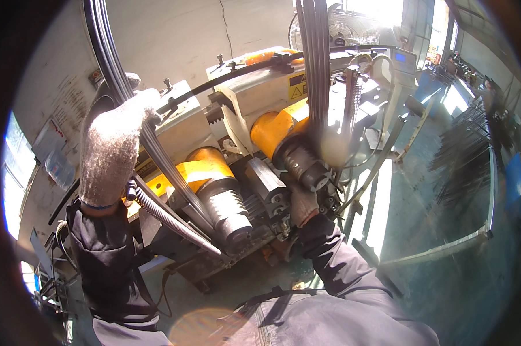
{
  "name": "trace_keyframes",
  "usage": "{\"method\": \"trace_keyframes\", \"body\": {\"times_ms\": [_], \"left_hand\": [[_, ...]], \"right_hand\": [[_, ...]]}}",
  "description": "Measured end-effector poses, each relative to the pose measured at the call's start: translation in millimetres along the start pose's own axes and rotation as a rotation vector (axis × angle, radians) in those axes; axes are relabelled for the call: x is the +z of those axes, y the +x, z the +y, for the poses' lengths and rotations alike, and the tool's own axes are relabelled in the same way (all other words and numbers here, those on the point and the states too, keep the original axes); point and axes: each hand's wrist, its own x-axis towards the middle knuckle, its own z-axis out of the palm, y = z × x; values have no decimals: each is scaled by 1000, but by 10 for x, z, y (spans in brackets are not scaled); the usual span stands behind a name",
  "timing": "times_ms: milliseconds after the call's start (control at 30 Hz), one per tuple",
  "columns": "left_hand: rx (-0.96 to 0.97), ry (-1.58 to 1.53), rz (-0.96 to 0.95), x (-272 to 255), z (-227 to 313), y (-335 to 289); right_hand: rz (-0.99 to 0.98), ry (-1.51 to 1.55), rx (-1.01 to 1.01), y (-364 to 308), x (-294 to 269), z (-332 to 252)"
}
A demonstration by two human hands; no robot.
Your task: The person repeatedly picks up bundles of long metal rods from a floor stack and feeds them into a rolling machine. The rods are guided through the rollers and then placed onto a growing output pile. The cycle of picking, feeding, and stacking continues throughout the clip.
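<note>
My left hand [113, 147], in a white knit glove, is closed around a bundle of long, thin dark metal bars [171, 170]. The bundle slants from the upper left down to the near black ribbed roller [227, 207] of a machine. My right hand [303, 205], also gloved, reaches in beneath the second black roller [301, 164]; its fingers are hidden by machine parts. Both rollers sit on yellow machine heads [205, 164]. Another upright bundle of metal bars [318, 63] comes down beside the second roller.
A ribbed grey hose [171, 219] curves in front of the machine. Behind stand a fan [341, 32] and a control box with a screen [403, 60]. On the right, a pile of dark bars [465, 150] lies on the floor by a metal frame [445, 251]. A person [489, 95] is farther back.
</note>
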Motion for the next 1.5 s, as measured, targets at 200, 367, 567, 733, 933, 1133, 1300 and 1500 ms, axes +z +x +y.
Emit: {"method": "trace_keyframes", "body": {"times_ms": [200, 367, 567, 733, 933, 1133, 1300, 1500], "left_hand": [[-106, 59, 10, -126, 275, 156], [93, 206, 46, -218, 106, 328], [383, 525, -26, -274, -130, 332], [333, 553, -20, -218, 14, 265], [-163, 143, 144, -178, -13, -8], [-3, 466, -282, -457, -84, -97], [-222, 302, -350, -552, 48, -118], [-455, 73, -143, -384, 116, -108]], "right_hand": [[-52, -116, -1, 10, -46, 62], [-117, -520, -178, 18, -105, 174], [-43, -172, -148, 94, -34, 201], [15, 174, 100, 86, 43, 109], [-51, -146, -253, 62, -28, 284], [-126, -270, -282, 12, -82, 460], [-92, 217, 72, 13, -24, 468], [-90, 95, 60, 33, -43, 511]]}}
